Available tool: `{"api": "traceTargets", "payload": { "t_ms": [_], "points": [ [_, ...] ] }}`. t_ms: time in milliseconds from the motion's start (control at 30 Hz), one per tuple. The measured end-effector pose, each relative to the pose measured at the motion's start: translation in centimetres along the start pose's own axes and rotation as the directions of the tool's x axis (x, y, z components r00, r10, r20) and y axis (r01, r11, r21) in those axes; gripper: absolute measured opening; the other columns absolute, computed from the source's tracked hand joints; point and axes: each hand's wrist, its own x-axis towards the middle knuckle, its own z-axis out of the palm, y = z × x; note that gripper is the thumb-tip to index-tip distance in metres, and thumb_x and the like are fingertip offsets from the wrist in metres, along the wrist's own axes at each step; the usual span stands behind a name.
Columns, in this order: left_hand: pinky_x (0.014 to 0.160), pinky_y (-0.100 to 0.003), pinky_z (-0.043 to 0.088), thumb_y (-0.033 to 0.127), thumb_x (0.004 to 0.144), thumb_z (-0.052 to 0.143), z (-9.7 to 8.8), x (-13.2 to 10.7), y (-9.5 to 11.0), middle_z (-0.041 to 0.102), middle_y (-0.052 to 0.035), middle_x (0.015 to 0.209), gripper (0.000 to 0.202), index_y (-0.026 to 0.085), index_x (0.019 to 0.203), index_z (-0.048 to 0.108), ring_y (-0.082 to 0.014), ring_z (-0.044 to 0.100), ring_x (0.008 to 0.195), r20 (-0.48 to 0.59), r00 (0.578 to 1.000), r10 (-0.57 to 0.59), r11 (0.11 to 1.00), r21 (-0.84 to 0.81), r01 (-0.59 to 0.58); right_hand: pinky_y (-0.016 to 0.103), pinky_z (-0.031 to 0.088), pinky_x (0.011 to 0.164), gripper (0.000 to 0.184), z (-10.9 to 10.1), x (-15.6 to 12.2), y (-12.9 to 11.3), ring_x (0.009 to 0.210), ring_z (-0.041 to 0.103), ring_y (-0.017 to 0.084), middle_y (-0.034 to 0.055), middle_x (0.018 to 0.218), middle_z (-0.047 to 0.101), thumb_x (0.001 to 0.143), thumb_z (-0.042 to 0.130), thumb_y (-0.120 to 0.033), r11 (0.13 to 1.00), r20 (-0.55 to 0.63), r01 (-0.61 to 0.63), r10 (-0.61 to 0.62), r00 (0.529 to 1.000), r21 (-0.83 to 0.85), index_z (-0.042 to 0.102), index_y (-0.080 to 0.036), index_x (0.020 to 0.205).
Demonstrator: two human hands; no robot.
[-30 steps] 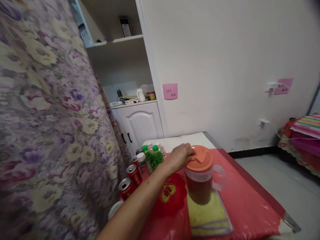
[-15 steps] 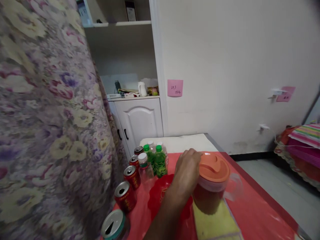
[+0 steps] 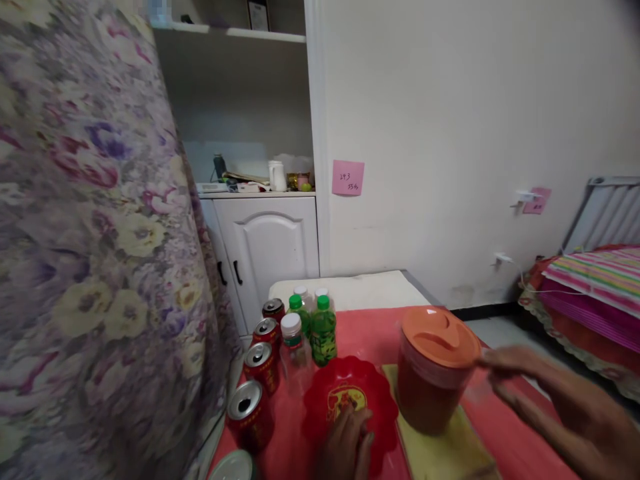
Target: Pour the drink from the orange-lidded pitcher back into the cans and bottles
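Note:
An orange-lidded pitcher (image 3: 433, 383) with clear walls and dark contents stands upright on a yellow cloth-like pad (image 3: 463, 440). My right hand (image 3: 565, 407) is just right of it, fingers stretched out and apart, fingertips close to the lid's edge; blur hides whether they touch. My left hand (image 3: 345, 443) hangs over the near part of a red scalloped plate (image 3: 320, 393), its fingers loosely bent, with nothing visible in it. The plate has a yellow printed centre. Left of the plate stands an empty-looking clear bottle (image 3: 296, 360) with a white cap.
Red drink cans (image 3: 250, 417) line the table's left side. Green-labelled bottles (image 3: 323, 337) stand behind the plate. A red cloth (image 3: 365, 327) covers the table. A flowered curtain (image 3: 100, 267) hangs at the left; a bed (image 3: 585, 313) is at the right.
My left hand has left the pitcher's lid and drawn back over the plate. My right hand has come into view beside the pitcher. The view has turned slightly right.

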Motion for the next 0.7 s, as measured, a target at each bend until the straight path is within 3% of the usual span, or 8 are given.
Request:
{"api": "traceTargets", "payload": {
  "t_ms": [133,233,433,600,700],
  "points": [
    [0.081,-0.031,0.063,0.025,0.099,0.045,0.9,-1.2,-0.5,0.077,-0.0084,0.095,0.026,0.022,0.111,0.067,-0.0202,0.074,0.089,-0.106,0.993,-0.053,0.997,-0.066,0.046,0.042,0.055,0.091,0.032,0.0,6.5,-0.2,0.107,0.067,0.029,0.0105,0.12,0.069,0.091,0.058,-0.044,0.973,0.164,0.025,0.013,0.986,-0.229,0.065,-0.027,0.116],
    [0.075,-0.028,0.063,0.026,0.099,0.044,1.1,-1.7,-0.7,0.075,-0.008,0.092,0.026,0.021,0.109,0.067,-0.018,0.074,0.078,-0.132,0.988,-0.077,0.991,-0.114,0.062,0.04,0.055,0.087,0.034,1.3,8.8,-0.2,0.1,0.068,0.027,0.011,0.115,0.07,0.09,0.059,-0.045,0.954,0.323,0.046,0.055,0.945,-0.297,0.067,-0.023,0.114],
    [0.074,-0.029,0.063,0.023,0.098,0.043,1.1,-2.4,-1.0,0.074,-0.0095,0.091,0.027,0.02,0.111,0.067,-0.0191,0.073,0.079,-0.13,0.984,-0.125,0.986,-0.129,0.108,0.038,0.052,0.081,0.026,2.9,9.4,0.3,0.09,0.068,0.025,0.0086,0.103,0.071,0.092,0.054,-0.039,0.909,0.392,0.109,0.064,0.918,-0.403,0.07,-0.022,0.105],
    [0.069,-0.026,0.062,0.019,0.097,0.044,0.4,-1.6,0.1,0.072,-0.0067,0.085,0.025,0.021,0.108,0.067,-0.0167,0.071,0.07,-0.14,0.977,-0.158,0.975,-0.18,0.132,0.036,0.05,0.074,0.029,3.2,9.8,0.5,0.082,0.066,0.023,0.0083,0.092,0.069,0.095,0.049,-0.041,0.905,0.392,0.113,0.062,0.918,-0.41,0.07,-0.021,0.097],
    [0.072,-0.026,0.062,0.018,0.097,0.045,-0.1,-1.3,0.7,0.074,-0.0065,0.088,0.025,0.022,0.106,0.067,-0.017,0.072,0.074,-0.149,0.978,-0.145,0.976,-0.183,0.117,0.036,0.049,0.072,0.029,3.3,9.9,0.6,0.08,0.065,0.023,0.0083,0.091,0.069,0.095,0.048,-0.04,0.899,0.39,0.107,0.075,0.918,-0.425,0.069,-0.02,0.098]
  ]
}}
